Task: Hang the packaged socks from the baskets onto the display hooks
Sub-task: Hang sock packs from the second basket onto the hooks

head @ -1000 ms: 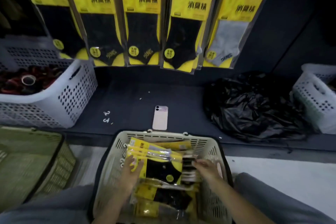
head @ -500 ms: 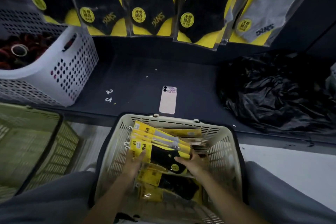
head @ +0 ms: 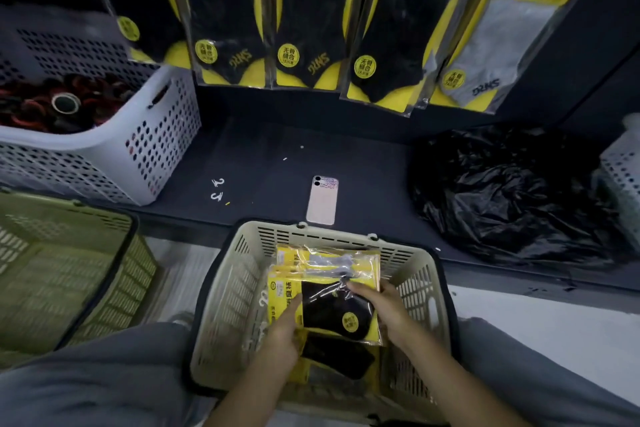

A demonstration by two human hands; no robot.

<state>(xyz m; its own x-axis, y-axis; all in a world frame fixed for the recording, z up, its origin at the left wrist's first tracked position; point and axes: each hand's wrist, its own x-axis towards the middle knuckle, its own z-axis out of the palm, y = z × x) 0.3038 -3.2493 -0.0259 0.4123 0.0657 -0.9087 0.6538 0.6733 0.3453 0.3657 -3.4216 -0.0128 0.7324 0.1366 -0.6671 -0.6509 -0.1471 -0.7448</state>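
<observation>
One 消臭袜 pack [head: 332, 312] lies in left hand [head: 282, 336] and right hand [head: 388, 314].

Dark shelf [head: 263, 152]; phone [head: 322, 201]; white basket [head: 157, 149]; black bag [head: 502, 194], probably plastic.

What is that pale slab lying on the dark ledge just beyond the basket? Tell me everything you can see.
It is a pale pink phone, lying flat and face down on the dark shelf. Rounded corners, smooth back, dark camera lenses at its far left corner. Its near end sits by the rim of the beige basket. Nothing else touches it.
</observation>
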